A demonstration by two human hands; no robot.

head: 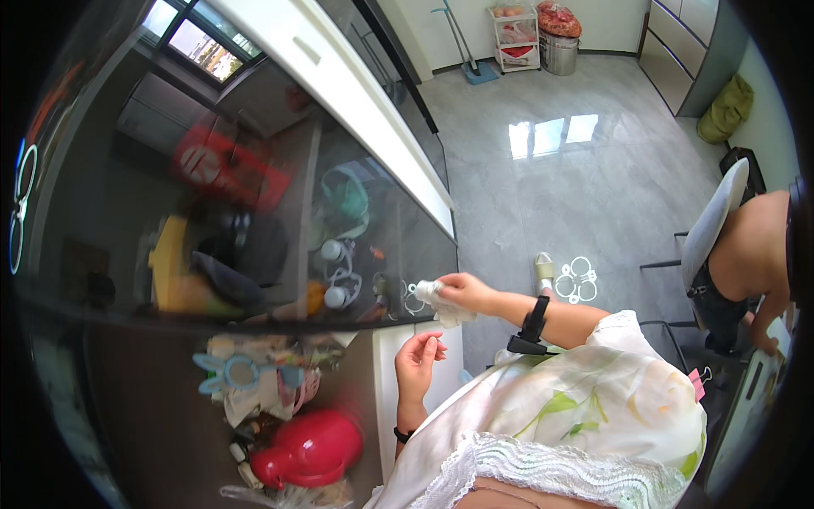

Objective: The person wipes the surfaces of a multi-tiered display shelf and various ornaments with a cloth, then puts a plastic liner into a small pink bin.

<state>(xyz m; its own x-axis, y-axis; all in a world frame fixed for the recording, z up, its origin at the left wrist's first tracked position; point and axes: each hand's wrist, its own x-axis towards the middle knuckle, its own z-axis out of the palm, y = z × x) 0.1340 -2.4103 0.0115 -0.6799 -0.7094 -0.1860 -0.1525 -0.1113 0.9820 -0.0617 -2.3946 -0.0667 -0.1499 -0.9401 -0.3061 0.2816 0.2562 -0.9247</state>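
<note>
My right hand (469, 294) grips a crumpled white cloth (453, 313) at the lower right edge of a large, dark, glossy glass panel (375, 210). Whether the cloth touches the glass cannot be told. A black strap with a small device (531, 334) circles my right forearm. Below, my left hand (420, 362) is raised with loosely curled fingers and holds nothing; it is nearest a white cabinet side (386, 369). Blurred red and yellow shapes and two white-capped objects (334, 251) show in the panel, reflected or behind it.
A brown surface (346, 375) carries a shiny red object (311, 445) and a blue rabbit-shaped frame (238, 372). Another person (744, 254) sits on a grey chair (715, 216) at right. A broom and dustpan (480, 73), a white rack (515, 38) and a metal bin (561, 54) stand behind.
</note>
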